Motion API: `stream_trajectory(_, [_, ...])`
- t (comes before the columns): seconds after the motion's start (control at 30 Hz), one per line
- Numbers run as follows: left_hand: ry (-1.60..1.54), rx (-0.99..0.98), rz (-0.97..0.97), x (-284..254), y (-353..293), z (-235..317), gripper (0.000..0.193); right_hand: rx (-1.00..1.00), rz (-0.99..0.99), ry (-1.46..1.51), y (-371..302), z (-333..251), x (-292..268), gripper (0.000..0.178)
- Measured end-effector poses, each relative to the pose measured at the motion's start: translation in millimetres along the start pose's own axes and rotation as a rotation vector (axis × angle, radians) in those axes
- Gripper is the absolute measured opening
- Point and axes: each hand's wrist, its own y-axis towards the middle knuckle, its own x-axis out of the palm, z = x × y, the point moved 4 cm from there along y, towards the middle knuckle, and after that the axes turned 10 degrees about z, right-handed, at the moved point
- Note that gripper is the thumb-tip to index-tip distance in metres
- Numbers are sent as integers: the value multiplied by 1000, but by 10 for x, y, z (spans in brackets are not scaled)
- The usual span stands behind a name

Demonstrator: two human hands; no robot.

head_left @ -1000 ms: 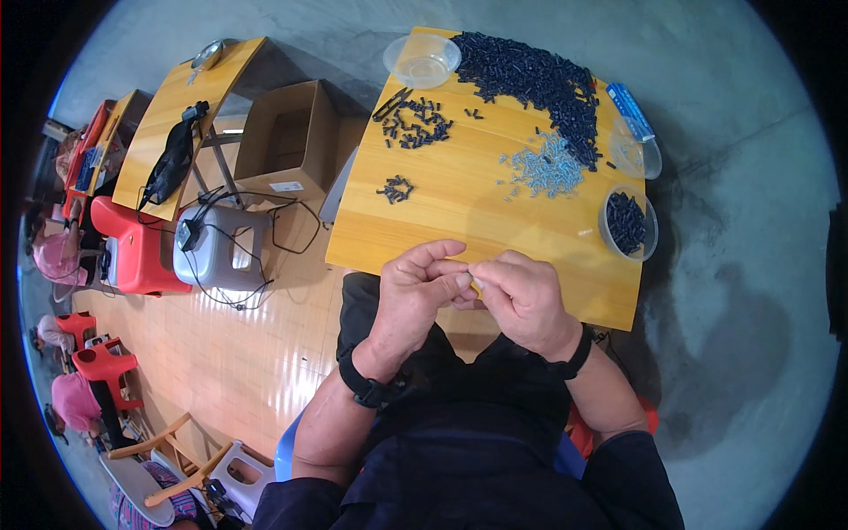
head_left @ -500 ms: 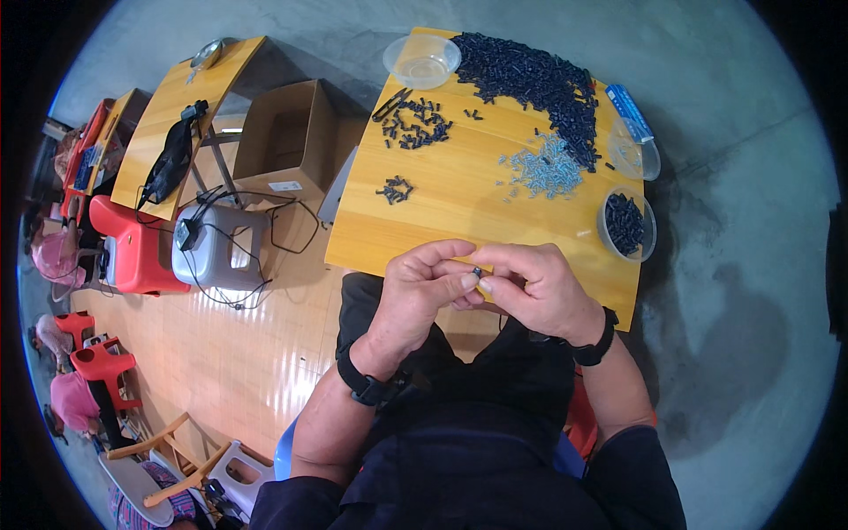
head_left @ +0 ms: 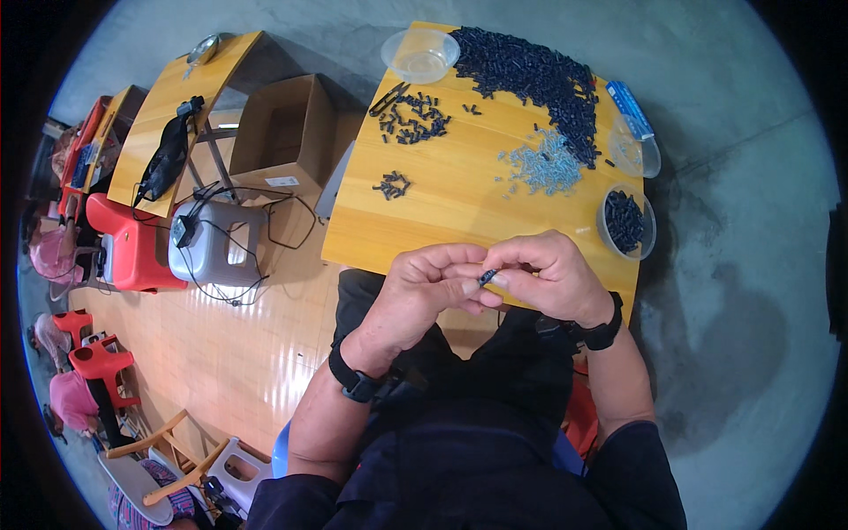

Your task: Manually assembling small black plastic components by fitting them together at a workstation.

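Note:
Just over the near edge of a wooden table (head_left: 477,216), a small black plastic piece (head_left: 487,276) is pinched between my two hands. My left hand (head_left: 415,287) closes thumb and fingers on its one end. Thumb and forefinger of my right hand (head_left: 556,278) grip the other end; the fingers partly cover it. Beyond the hands lie a big heap of like black pieces (head_left: 530,75), a pile of small pale-blue, clear-looking pieces (head_left: 546,165) and two smaller black groups, one spread (head_left: 415,119), one tight (head_left: 391,185).
Black tweezers (head_left: 389,99) lie at the table's left. A clear tub (head_left: 420,57) stands at the far left corner. On the right are a tub with black pieces (head_left: 625,221), another clear tub (head_left: 632,150) and a blue box (head_left: 629,108). A grey stool (head_left: 216,238) and cardboard box (head_left: 278,132) stand left.
My right hand has risen slightly and turned, and the black piece now shows more of its length, tilted between the fingertips. The things on the table lie as before.

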Motion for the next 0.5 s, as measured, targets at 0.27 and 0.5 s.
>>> stream_trajectory(0.27, [181, -168, -101, -51, -18, 38, 25, -16, -122, -40, 8, 10, -2, 14])
stream_trajectory(0.5, [201, -210, -160, -65, -11, 54, 18, -127, -190, -60, 56, -8, 13, 16])
